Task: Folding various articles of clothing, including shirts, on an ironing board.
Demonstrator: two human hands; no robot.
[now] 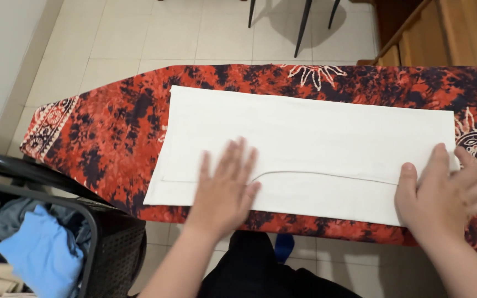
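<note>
A folded white cloth (310,138) lies flat along an ironing board (111,132) covered in red and black patterned fabric. My left hand (224,190) rests palm down, fingers spread, on the cloth's near edge left of centre. My right hand (443,193) presses flat on the cloth's near right corner, partly over the board's cover. A curved seam line runs between the two hands. Neither hand grips anything.
A dark laundry basket (103,232) with blue and grey clothes (40,248) stands at the lower left. Dark chair legs (303,25) stand on the tiled floor beyond the board. Wooden furniture (443,33) is at the top right.
</note>
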